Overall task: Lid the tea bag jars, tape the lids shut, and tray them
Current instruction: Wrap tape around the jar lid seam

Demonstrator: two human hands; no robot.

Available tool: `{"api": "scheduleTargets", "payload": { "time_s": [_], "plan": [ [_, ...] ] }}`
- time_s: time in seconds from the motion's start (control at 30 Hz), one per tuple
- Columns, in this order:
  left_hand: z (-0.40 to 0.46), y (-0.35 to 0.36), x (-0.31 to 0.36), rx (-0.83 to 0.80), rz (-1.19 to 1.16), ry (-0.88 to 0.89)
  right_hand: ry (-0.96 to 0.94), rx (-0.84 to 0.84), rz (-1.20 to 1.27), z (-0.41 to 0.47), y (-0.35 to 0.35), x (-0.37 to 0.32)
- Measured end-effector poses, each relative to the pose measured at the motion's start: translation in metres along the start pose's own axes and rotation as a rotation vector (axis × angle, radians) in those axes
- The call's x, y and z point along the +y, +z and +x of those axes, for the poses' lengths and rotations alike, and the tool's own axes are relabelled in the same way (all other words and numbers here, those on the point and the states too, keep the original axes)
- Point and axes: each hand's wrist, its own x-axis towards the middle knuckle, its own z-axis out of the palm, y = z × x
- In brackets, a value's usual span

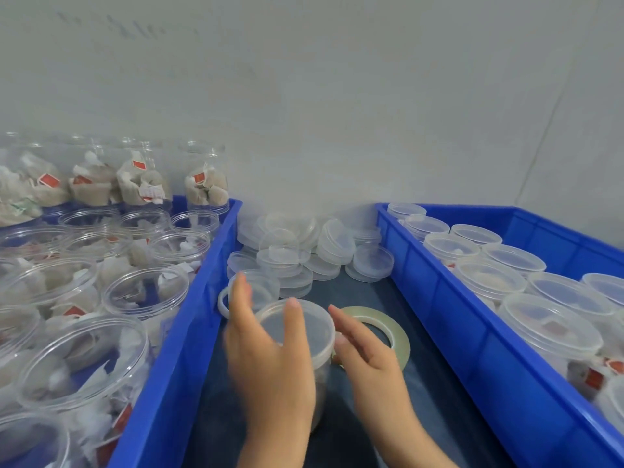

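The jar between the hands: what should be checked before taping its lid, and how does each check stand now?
1. Lid on the jar: ok, it covers the mouth.
2. Lid pressed fully down: cannot tell, the left hand hides the near rim.
3. Jar steadied: ok, the left hand holds it from the side.
4. Tape roll within reach: ok, it lies flat just behind the right hand.
5. Right hand free to take the tape: ok, open and holding nothing.
6. Room in the right tray: cannot tell, the visible part is packed with lidded jars.
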Motion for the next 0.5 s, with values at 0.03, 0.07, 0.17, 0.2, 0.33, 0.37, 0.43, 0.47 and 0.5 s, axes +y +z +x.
{"api": "scheduleTargets", "payload": {
  "time_s": [0.03, 0.07, 0.17, 0.2, 0.33, 0.37, 0.43, 0.47, 0.5],
  "plan": [
    [-0.002, 0.002, -0.007, -0.043, -0.051, -0.092, -0.021, -0.012, 0.015, -0.001, 0.002, -0.001],
    [-0.002, 0.003, -0.011, -0.068, -0.088, -0.116, -0.042, 0.001, 0.015, -0.003, 0.004, -0.001],
    [0.001, 0.002, -0.012, -0.082, -0.223, -0.114, -0.143, 0.147, -0.059, -0.01, 0.003, 0.006],
    [0.002, 0.002, -0.012, -0.074, -0.232, -0.095, -0.204, 0.191, -0.114, -0.013, 0.003, 0.008],
    [0.001, 0.004, -0.013, -0.025, -0.226, -0.038, -0.407, 0.313, -0.298, -0.018, 0.002, 0.011],
    [0.001, 0.004, -0.014, -0.021, -0.231, -0.034, -0.437, 0.334, -0.33, -0.017, 0.002, 0.011],
    [0.001, 0.005, -0.015, -0.007, -0.222, -0.028, -0.497, 0.358, -0.391, -0.016, 0.0, 0.011],
    [0.0, 0.005, -0.017, -0.003, -0.213, -0.022, -0.525, 0.359, -0.425, -0.016, -0.001, 0.01],
    [0.0, 0.005, -0.017, -0.001, -0.201, -0.013, -0.554, 0.359, -0.469, -0.016, -0.002, 0.009]
  ]
}}
